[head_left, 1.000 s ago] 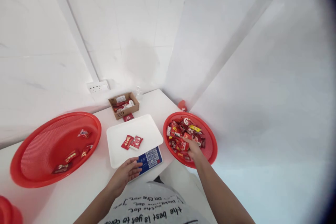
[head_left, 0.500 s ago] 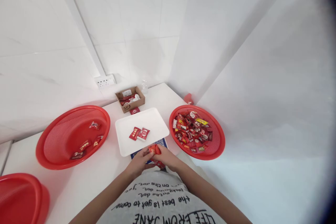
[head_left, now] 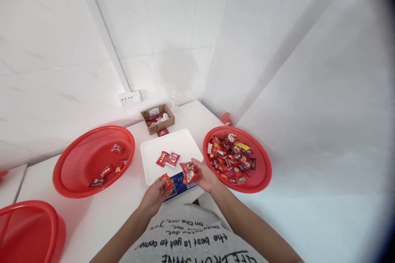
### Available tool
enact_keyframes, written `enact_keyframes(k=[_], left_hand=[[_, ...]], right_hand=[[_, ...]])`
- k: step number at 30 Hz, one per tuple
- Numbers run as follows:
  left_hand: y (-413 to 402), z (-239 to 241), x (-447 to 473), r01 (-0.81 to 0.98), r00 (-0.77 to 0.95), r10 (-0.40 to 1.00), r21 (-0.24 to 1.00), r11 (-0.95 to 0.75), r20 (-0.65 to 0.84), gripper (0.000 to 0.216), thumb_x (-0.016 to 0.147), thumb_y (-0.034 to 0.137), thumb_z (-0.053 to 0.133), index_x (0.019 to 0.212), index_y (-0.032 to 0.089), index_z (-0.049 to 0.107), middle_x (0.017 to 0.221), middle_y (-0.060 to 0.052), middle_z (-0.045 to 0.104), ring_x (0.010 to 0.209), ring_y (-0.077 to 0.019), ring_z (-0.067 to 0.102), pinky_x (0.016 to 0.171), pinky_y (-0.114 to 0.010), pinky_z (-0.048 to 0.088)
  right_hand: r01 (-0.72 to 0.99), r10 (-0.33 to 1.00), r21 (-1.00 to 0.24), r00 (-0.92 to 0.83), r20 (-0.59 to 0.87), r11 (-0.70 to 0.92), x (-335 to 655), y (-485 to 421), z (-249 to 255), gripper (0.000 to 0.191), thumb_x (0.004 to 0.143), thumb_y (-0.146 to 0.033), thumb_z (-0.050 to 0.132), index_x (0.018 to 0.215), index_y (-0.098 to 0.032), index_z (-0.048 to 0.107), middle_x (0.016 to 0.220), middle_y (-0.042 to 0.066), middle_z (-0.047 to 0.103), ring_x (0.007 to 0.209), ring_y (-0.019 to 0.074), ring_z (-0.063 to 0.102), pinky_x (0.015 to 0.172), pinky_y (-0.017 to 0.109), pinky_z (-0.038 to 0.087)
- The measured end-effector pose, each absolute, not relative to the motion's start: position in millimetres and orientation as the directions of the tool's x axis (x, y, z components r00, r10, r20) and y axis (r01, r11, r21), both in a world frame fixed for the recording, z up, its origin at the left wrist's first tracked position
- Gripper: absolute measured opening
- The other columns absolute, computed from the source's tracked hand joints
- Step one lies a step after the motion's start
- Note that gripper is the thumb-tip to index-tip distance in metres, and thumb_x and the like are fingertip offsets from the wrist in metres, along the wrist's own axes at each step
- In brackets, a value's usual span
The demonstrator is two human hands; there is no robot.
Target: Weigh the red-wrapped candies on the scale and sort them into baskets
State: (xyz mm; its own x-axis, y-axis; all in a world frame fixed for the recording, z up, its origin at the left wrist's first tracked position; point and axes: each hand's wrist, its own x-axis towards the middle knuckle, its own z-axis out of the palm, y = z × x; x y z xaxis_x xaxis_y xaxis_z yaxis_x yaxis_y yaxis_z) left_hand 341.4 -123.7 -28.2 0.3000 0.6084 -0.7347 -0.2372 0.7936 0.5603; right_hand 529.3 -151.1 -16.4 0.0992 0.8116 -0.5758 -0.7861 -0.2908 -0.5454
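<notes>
My left hand [head_left: 154, 198] pinches one small red packet [head_left: 167, 181] over the near edge of the white scale tray [head_left: 182, 144]. My right hand [head_left: 206, 176] grips a bunch of red packets [head_left: 189, 171] just right of it, above the blue keypad [head_left: 182, 185]. Two red packets [head_left: 168, 158] lie on the tray. The red basket on the right [head_left: 262, 160] is heaped with several wrapped sweets. The red basket on the left [head_left: 74, 160] has a few packets in it.
A small cardboard box [head_left: 157, 118] with packets stands behind the tray, one red packet [head_left: 162, 132] lies in front of it. A wall socket [head_left: 130, 98] is above. Another red basket [head_left: 27, 230] sits at the near left. White walls close in behind and right.
My right hand left the right basket with packets and met my left hand over the keypad. The hands have now parted, the left with one packet, the right with the rest.
</notes>
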Motion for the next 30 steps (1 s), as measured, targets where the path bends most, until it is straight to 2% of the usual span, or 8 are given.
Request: enact_keyframes(k=[4, 7, 10, 18, 21, 24, 27, 30], left_hand=[[-127.6, -24.1, 341.6, -0.201, 0.352, 0.583, 0.55, 0.811, -0.732, 0.008, 0.082, 0.019, 0.056, 0.087, 0.017, 0.051, 0.076, -0.004, 0.064, 0.064, -0.012, 0.063, 0.063, -0.024, 0.051], [-130.4, -15.5, 344.8, -0.177, 0.475, 0.573, 0.565, 0.806, -0.668, 0.015, 0.077, 0.026, 0.064, 0.08, 0.017, 0.051, 0.068, -0.001, 0.062, 0.063, -0.0116, 0.061, 0.064, -0.024, 0.05], [-132.4, -5.8, 348.4, -0.153, 0.576, 0.572, 0.611, 0.777, -0.583, 0.023, 0.075, 0.034, 0.066, 0.087, 0.018, 0.054, 0.079, -0.003, 0.064, 0.067, -0.0119, 0.06, 0.064, -0.025, 0.049], [-131.1, 7.0, 356.4, -0.09, 0.516, 0.699, 0.78, 0.619, -0.495, 0.041, 0.068, 0.047, 0.068, 0.096, 0.017, 0.06, 0.092, -0.006, 0.067, 0.076, -0.0161, 0.062, 0.064, -0.024, 0.046], [-129.2, 13.3, 359.4, -0.129, 0.5, 0.751, 0.82, 0.557, -0.431, 0.041, 0.065, 0.047, 0.07, 0.092, 0.016, 0.06, 0.092, -0.007, 0.068, 0.079, -0.0187, 0.063, 0.068, -0.027, 0.047], [-128.8, 18.3, 362.3, -0.144, 0.502, 0.756, 0.821, 0.552, -0.42, 0.04, 0.062, 0.044, 0.073, 0.087, 0.016, 0.059, 0.088, -0.007, 0.068, 0.078, -0.0201, 0.063, 0.067, -0.028, 0.049], [-130.0, 19.1, 363.4, -0.137, 0.523, 0.715, 0.783, 0.607, -0.464, 0.04, 0.065, 0.043, 0.071, 0.091, 0.016, 0.059, 0.087, -0.006, 0.068, 0.077, -0.0205, 0.063, 0.067, -0.03, 0.049], [-130.9, 17.9, 362.1, -0.145, 0.532, 0.696, 0.758, 0.636, -0.482, 0.039, 0.066, 0.042, 0.07, 0.093, 0.016, 0.06, 0.085, -0.006, 0.068, 0.076, -0.0206, 0.064, 0.067, -0.03, 0.049]], right_hand=[[-0.755, 0.895, -0.629, 0.133, -0.427, -0.187, 533.1, -140.9, 12.6, 0.058, 0.06, -0.016, 0.072, 0.111, -0.027, 0.046, 0.086, -0.004, 0.066, 0.076, 0.0123, 0.064, 0.069, 0.026, 0.05], [-0.667, 0.906, -0.694, 0.068, -0.419, -0.271, 526.3, -145.8, 19.4, 0.076, 0.057, -0.011, 0.069, 0.124, -0.029, 0.039, 0.087, -0.004, 0.066, 0.075, 0.0129, 0.064, 0.069, 0.026, 0.05], [-0.611, 0.92, -0.721, -0.03, -0.39, -0.326, 515.0, -157.3, 17.4, 0.08, 0.058, -0.01, 0.066, 0.129, -0.031, 0.035, 0.096, -0.002, 0.065, 0.079, 0.0128, 0.063, 0.071, 0.026, 0.049], [-0.391, 0.973, -0.892, -0.046, -0.227, -0.227, 501.4, -175.6, 17.4, 0.053, 0.069, -0.023, 0.064, 0.119, -0.027, 0.047, 0.108, 0.001, 0.061, 0.094, 0.0144, 0.057, 0.085, 0.031, 0.044], [-0.176, 0.958, -0.945, 0.029, -0.284, -0.274, 503.2, -178.7, 11.9, 0.038, 0.069, -0.034, 0.066, 0.103, -0.021, 0.055, 0.092, 0.003, 0.063, 0.079, 0.0144, 0.057, 0.068, 0.028, 0.046], [-0.012, 0.937, -0.943, 0.106, -0.333, -0.334, 503.9, -182.6, 4.9, 0.028, 0.072, -0.042, 0.061, 0.085, -0.018, 0.058, 0.063, -0.002, 0.056, 0.052, 0.0102, 0.047, 0.048, 0.023, 0.037], [0.031, 0.948, -0.95, 0.081, -0.308, -0.311, 504.8, -186.7, 3.4, 0.027, 0.073, -0.045, 0.058, 0.079, -0.018, 0.06, 0.055, -0.004, 0.051, 0.047, 0.0088, 0.041, 0.047, 0.023, 0.033], [0.021, 0.96, -0.959, 0.012, -0.281, -0.281, 507.1, -189.7, 6.3, 0.03, 0.072, -0.047, 0.06, 0.078, -0.018, 0.062, 0.064, -0.002, 0.058, 0.055, 0.011, 0.047, 0.053, 0.024, 0.038]])
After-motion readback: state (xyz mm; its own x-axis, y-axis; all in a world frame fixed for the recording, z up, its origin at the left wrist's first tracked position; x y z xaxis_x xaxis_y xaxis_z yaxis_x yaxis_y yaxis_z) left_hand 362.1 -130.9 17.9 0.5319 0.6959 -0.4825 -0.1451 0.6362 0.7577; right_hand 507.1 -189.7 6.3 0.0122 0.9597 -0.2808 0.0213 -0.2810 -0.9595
